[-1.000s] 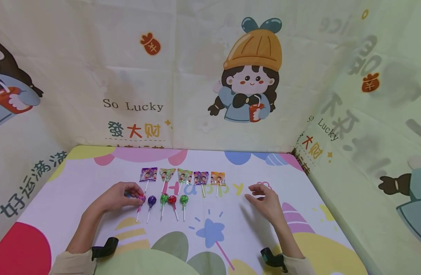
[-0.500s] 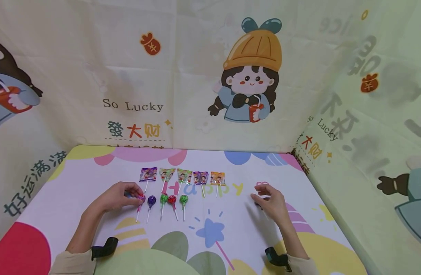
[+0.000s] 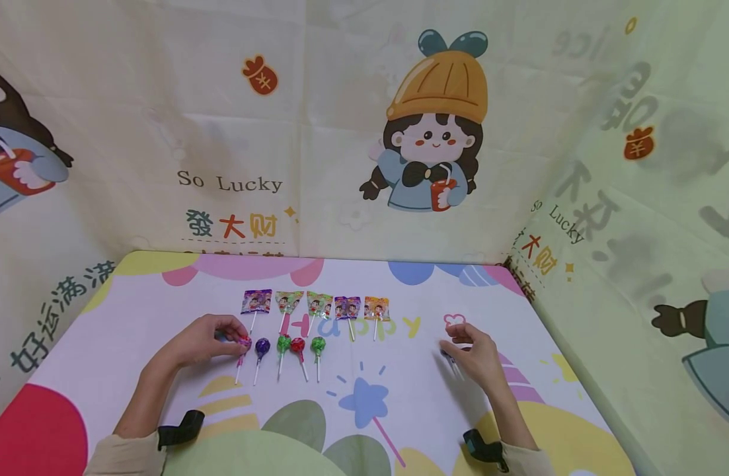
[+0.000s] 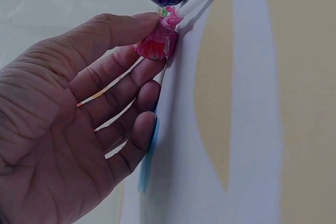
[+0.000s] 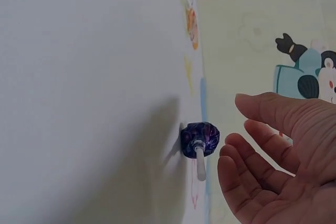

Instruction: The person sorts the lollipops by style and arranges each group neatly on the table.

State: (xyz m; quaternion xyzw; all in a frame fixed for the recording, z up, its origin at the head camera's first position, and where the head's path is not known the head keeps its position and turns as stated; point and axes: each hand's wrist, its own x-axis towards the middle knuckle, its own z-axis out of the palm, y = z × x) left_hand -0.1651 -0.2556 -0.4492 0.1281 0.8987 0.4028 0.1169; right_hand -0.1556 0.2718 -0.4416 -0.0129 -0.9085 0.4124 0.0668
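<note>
My left hand [image 3: 206, 340] pinches a pink-wrapped lollipop [image 4: 157, 43] by its round head between thumb and fingers, its white stick pointing away from the palm. This lollipop is at the left end of a near row. Beside it lies a purple lollipop [image 3: 262, 348], followed by a green one [image 3: 284, 344], a red one [image 3: 299, 347] and another green one [image 3: 319, 347]. On the right side, my right hand [image 3: 477, 357] is held with loosely bent fingers around nothing. Close to its fingertips lies a dark purple lollipop [image 5: 200, 139], partly hidden by the hand in the head view.
Behind the near row lies a second row of lollipops in flat printed bags, from a purple bag [image 3: 256, 302] to an orange bag [image 3: 377, 309]. The table [image 3: 400, 370] has a colourful printed cover. Printed cloth walls [image 3: 334, 132] enclose its back and sides.
My right hand has moved to the right, and the dark purple lollipop by its fingertips has come into view. My left hand has stayed on the pink lollipop.
</note>
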